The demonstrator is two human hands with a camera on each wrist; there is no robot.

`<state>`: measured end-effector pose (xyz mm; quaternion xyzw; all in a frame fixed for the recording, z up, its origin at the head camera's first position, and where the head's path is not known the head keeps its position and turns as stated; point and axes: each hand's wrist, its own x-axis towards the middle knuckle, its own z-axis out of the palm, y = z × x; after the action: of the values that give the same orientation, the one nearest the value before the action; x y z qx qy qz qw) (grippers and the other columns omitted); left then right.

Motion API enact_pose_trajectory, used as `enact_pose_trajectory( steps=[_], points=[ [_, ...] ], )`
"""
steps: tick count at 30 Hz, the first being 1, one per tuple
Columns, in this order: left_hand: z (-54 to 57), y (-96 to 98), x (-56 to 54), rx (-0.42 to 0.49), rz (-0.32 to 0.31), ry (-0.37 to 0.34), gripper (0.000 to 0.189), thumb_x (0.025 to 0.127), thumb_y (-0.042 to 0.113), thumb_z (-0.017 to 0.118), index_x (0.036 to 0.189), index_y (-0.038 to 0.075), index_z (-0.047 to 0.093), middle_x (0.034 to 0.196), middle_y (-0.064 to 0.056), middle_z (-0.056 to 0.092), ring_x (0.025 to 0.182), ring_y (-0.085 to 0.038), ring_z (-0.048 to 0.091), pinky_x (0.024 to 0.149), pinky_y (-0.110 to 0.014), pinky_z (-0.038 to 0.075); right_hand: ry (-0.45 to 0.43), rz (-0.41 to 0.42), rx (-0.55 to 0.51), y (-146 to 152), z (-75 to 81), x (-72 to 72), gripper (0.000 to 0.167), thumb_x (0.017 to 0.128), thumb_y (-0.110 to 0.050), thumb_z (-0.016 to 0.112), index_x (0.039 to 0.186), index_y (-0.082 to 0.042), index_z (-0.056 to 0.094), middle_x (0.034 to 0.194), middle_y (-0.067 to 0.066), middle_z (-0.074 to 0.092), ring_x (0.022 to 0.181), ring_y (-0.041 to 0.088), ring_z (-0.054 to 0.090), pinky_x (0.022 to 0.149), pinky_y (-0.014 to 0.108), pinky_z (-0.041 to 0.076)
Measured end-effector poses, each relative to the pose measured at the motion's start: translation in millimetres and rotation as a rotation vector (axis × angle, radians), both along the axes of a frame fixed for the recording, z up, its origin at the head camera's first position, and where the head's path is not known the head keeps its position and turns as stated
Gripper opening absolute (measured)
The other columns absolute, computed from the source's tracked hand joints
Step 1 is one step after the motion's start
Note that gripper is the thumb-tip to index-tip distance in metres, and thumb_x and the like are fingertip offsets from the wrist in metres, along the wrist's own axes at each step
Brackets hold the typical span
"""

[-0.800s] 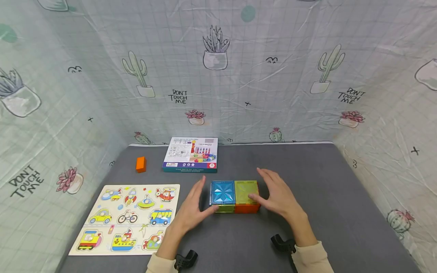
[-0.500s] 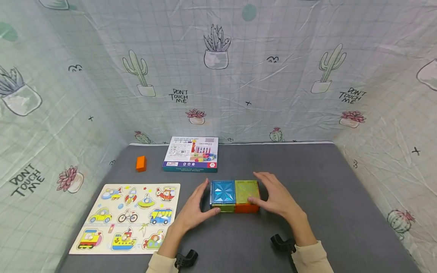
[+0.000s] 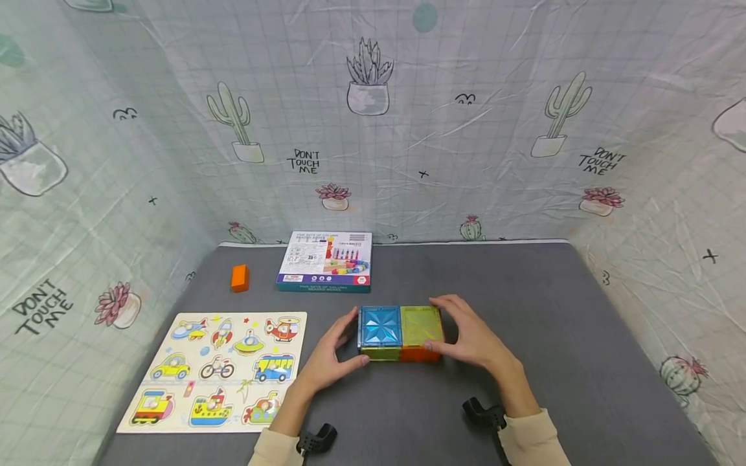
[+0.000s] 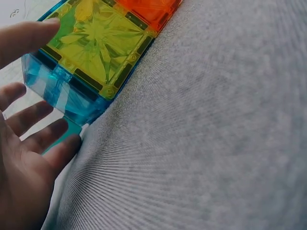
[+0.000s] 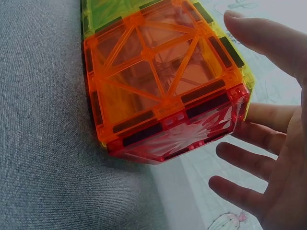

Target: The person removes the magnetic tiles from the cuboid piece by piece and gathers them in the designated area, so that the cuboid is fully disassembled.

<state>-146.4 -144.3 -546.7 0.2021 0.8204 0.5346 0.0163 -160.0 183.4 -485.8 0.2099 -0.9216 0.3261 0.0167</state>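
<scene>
A box-like block of clear magnetic tiles (image 3: 380, 327) lies on the table between my hands. Its top is blue and yellow; the front shows a yellow-green tile (image 4: 98, 40) and an orange tile (image 5: 148, 62). My left hand (image 3: 327, 362) stands at the block's blue left end, thumb by the front, fingers spread; in the left wrist view the fingers look apart from that end. On the other side, my right hand (image 3: 474, 333) has its thumb at the front top edge and its fingers near the red end tile (image 5: 184, 132). Whether any fingertip touches is unclear.
A picture puzzle board (image 3: 218, 372) of vehicles lies to the left, partly behind the left forearm. Behind it stands a small orange block (image 3: 240, 278). A flat toy box (image 3: 324, 262) rests at the table's back, before a patterned cloth (image 3: 495, 181).
Both hands have drawn slightly closer to the tile block, the right hand's fingers lowering toward its right end. The block itself stays in place.
</scene>
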Motion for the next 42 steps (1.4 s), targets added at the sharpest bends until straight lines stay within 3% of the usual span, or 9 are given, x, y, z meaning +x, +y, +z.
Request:
enact_pose_trajectory(
  steps=[7,12,21,26,33,42],
  points=[
    [-5.1,-1.9,-3.5,0.074,-0.050,0.000,0.090,0.085,0.022,0.078,0.159,0.019,0.027,0.163,-0.006,0.033,0.148,-0.034,0.036,0.114,-0.047,0.042,-0.052,0.014,-0.057,1,-1.3,-1.5,0.085,0.077,-0.054,0.080,0.146,-0.016,0.049,0.142,0.004,0.049,0.129,0.031,0.050,0.106,0.062,0.048],
    [-6.4,-0.7,-3.4,0.065,-0.050,-0.015,0.090,0.085,0.022,0.078,0.159,0.024,0.027,0.163,-0.007,0.032,0.149,-0.036,0.034,0.115,-0.047,0.040,-0.073,0.018,-0.073,4,-4.9,-2.8,0.087,0.076,-0.053,0.081,0.146,-0.015,0.048,0.142,0.004,0.049,0.128,0.033,0.050,0.105,0.061,0.049],
    [-3.2,3.1,-2.8,0.048,-0.035,-0.050,0.092,0.084,0.022,0.079,0.160,0.021,0.026,0.165,-0.010,0.029,0.150,-0.037,0.031,0.117,-0.051,0.037,-0.080,0.026,-0.099,6,-6.0,-3.2,0.083,0.075,-0.052,0.083,0.144,-0.018,0.050,0.140,0.003,0.050,0.124,0.031,0.052,0.103,0.058,0.050],
    [-5.0,4.5,-2.9,0.082,-0.047,-0.030,0.091,0.084,0.018,0.078,0.159,0.020,0.026,0.165,-0.010,0.028,0.151,-0.036,0.029,0.118,-0.051,0.036,-0.075,0.037,-0.119,5,-7.3,-4.7,0.080,0.075,-0.050,0.083,0.142,-0.017,0.052,0.138,0.002,0.051,0.121,0.032,0.053,0.101,0.058,0.051],
    [34.4,11.7,11.1,0.153,-0.061,-0.076,0.087,0.083,0.001,0.074,0.156,-0.002,0.026,0.162,-0.024,0.027,0.150,-0.042,0.028,0.118,-0.056,0.031,-0.057,0.050,-0.136,6,-8.0,-6.2,0.077,0.075,-0.046,0.085,0.139,-0.019,0.054,0.135,0.002,0.054,0.118,0.032,0.055,0.099,0.058,0.052],
    [34.4,13.0,11.1,0.159,-0.061,-0.086,0.087,0.084,0.000,0.072,0.156,-0.003,0.025,0.162,-0.024,0.027,0.150,-0.042,0.028,0.118,-0.057,0.031,-0.053,0.064,-0.174,7,-9.1,-7.0,0.078,0.075,-0.043,0.086,0.140,-0.018,0.053,0.136,0.002,0.054,0.116,0.030,0.056,0.098,0.057,0.053]
  ],
)
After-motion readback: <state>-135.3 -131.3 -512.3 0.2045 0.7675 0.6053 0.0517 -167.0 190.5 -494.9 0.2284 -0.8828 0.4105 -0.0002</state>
